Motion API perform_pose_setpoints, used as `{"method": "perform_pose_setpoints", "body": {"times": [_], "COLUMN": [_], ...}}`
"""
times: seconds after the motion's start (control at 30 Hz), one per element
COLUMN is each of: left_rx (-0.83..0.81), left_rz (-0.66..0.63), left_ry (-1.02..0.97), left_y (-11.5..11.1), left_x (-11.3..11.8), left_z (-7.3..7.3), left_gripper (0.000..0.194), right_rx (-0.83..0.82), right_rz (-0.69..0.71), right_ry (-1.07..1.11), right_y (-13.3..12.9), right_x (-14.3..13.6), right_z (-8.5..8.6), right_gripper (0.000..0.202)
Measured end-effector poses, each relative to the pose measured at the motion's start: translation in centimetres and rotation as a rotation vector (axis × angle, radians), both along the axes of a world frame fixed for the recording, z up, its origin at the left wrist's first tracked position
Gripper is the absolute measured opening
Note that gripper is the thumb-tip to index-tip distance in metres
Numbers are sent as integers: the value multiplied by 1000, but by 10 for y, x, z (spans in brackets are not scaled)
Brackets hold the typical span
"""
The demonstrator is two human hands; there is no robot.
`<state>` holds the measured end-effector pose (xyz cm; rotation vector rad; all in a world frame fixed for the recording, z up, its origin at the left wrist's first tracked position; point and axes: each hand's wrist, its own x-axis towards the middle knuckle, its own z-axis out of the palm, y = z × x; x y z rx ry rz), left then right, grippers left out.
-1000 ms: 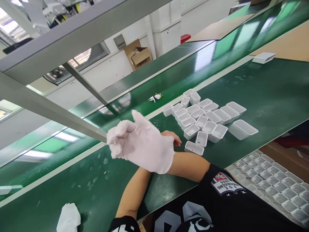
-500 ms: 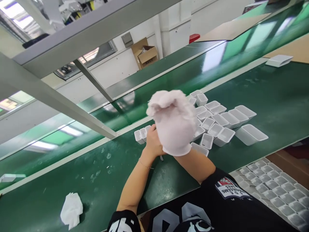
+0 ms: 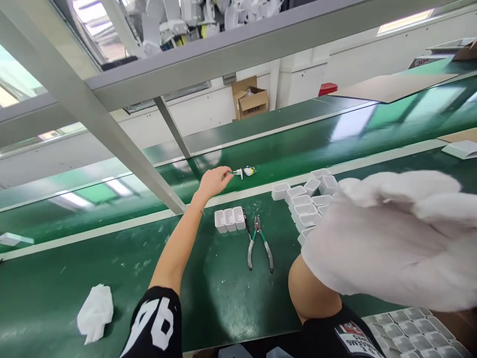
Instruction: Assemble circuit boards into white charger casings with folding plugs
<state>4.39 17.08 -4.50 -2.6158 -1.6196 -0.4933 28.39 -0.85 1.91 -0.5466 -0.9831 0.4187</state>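
Note:
My left hand [image 3: 216, 180] reaches over the far green strip, its fingertips closed on the pronged end of a small white part [image 3: 247, 171] with yellow on it. A large white cloth-like bundle [image 3: 395, 238], close to the camera, covers my right hand and most of that forearm. Pliers with grey and green handles [image 3: 257, 223] lie on the green table, jaws pointing away. Beside them are a thin black tool [image 3: 246, 221] and a row of three white cups [image 3: 230, 219]. More white cups [image 3: 303, 209] stand partly behind the bundle.
A crumpled white cloth [image 3: 95, 312] lies at the table's left. Grey frame beams [image 3: 100, 119] cross the upper left, below a shelf of white parts [image 3: 201, 15]. White trays [image 3: 413, 330] show at lower right. A cardboard box [image 3: 253, 103] sits beyond the table.
My left hand has moved from beside the bundle to the far strip and grasps the part. The bundle has shifted right and nearer the camera, uncovering the pliers and black tool.

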Motion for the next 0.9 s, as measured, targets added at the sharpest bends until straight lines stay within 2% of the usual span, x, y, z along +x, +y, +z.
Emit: {"method": "perform_pose_setpoints", "body": {"times": [0.07, 0.2, 0.37, 0.47, 0.63, 0.77, 0.83, 0.9], "left_rx": [-87, -195, -267, -307, -387, -437, -442, -435], "left_rz": [87, 191, 199, 185, 178, 204, 216, 217], "left_ry": [93, 232, 312, 324, 288, 185, 107, 17], "left_y": [33, 70, 85, 87, 81, 72, 62, 45], "left_x": [-2, 8, 22, 22, 21, 24, 23, 22], "left_z": [-9, -31, -42, -39, -20, 14, 35, 58], "left_gripper": [32, 39, 38, 37, 35, 33, 32, 31], "right_rx": [167, 170, 176, 184, 121, 31, -138, -399], "right_rz": [-81, 1, -15, 81, 182, 73, 64, 35], "right_ry": [139, 193, 226, 185, 165, -18, -210, -486], "right_y": [4, 9, 13, 13, 16, 27, 29, 30], "right_x": [-16, -31, -28, -28, -30, -33, -34, -37], "right_z": [8, 15, 12, 12, 11, 9, 12, 16], "right_gripper": [29, 38, 38, 37, 36, 30, 28, 32]}}
